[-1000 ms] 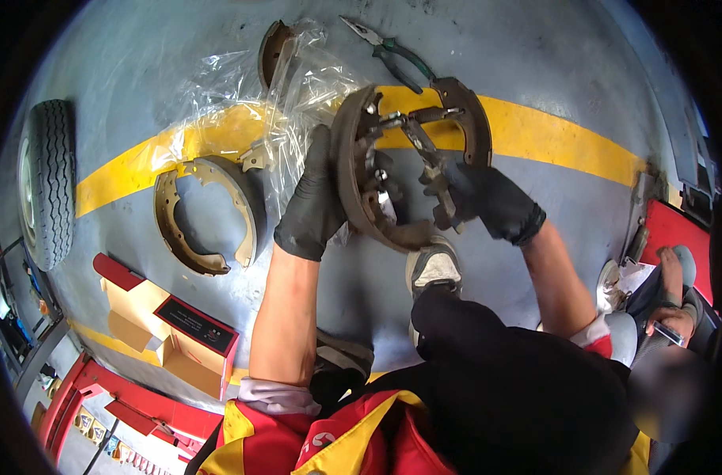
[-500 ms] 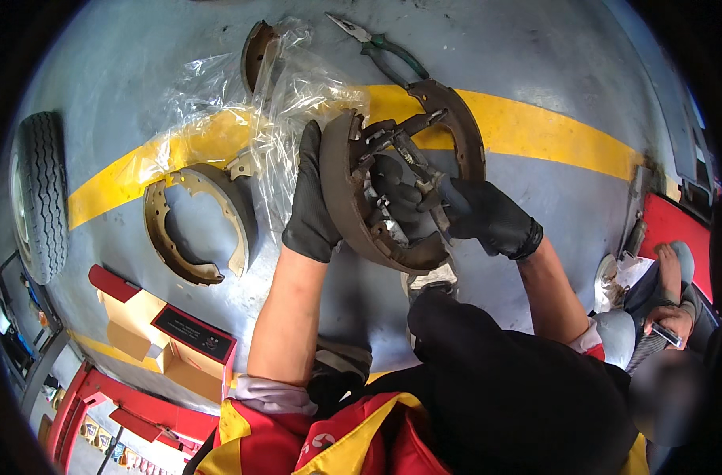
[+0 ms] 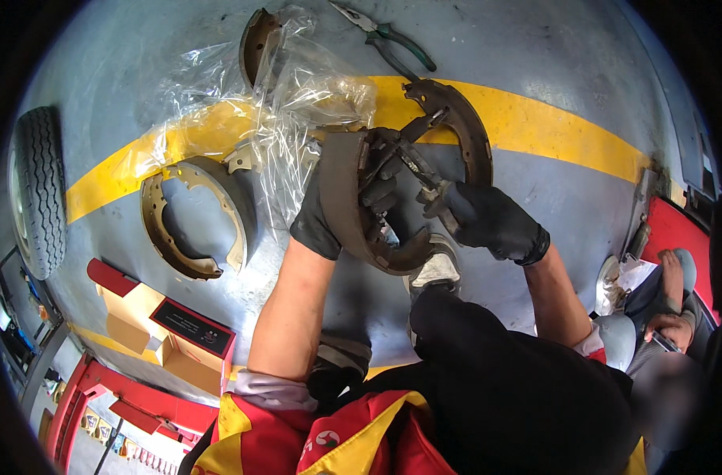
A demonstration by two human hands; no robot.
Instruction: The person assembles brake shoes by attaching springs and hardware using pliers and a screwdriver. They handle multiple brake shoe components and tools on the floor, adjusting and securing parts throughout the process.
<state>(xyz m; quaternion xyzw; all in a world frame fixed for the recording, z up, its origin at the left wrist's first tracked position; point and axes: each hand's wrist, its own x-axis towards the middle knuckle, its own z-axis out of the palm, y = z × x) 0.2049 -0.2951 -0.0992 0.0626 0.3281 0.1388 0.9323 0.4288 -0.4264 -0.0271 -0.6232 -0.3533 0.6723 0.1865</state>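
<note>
L hand (image 3: 320,220) grips dark brake shoe (image 3: 345,194), ctr of frame, prob. steadying it while R hand (image 3: 494,220) clasps metal strut (image 3: 416,164). Pliers (image 3: 404,49) lie upper ctr, likely w/in reach.

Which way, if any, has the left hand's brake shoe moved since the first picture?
Yes, downward in view: the top of the brake shoe, first by the upper edge of the yellow stripe, now appears nearer its lower edge.
</note>
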